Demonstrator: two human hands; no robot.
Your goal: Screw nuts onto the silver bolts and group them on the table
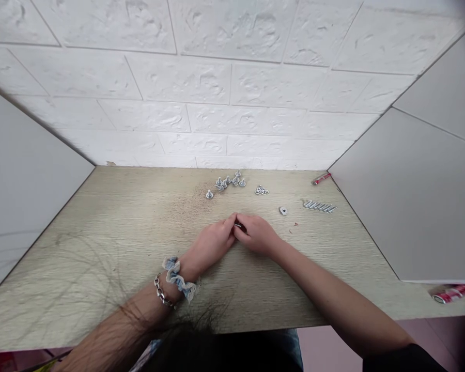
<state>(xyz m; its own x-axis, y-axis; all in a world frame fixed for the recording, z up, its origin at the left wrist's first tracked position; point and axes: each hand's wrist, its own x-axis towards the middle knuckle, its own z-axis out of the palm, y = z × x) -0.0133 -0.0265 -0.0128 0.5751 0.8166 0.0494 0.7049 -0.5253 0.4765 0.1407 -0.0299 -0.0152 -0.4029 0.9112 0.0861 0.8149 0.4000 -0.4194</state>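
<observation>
My left hand [216, 238] and my right hand [256, 233] meet above the middle of the table, their fingertips pressed together. Between them shows the thin silvery shank of a bolt [237, 225]; its ends are hidden by the fingers. Both hands are closed around it. Beyond them, to the right, a single washer [282, 211] lies on the wood. Further back is a small cluster of nuts [261, 190]. A row of loose bolts [320, 206] lies side by side at the right. Behind my hands stand several bolts with washers fitted [228, 181], one of these bolts [209, 194] apart from the group.
A white brick-pattern wall [209, 119] closes off the back of the table [120, 232]. Grey panels stand at the left [27, 175] and right [418, 196]. Red cylindrical objects lie by the right panel, one at the back [321, 179] and one near the front [453, 293].
</observation>
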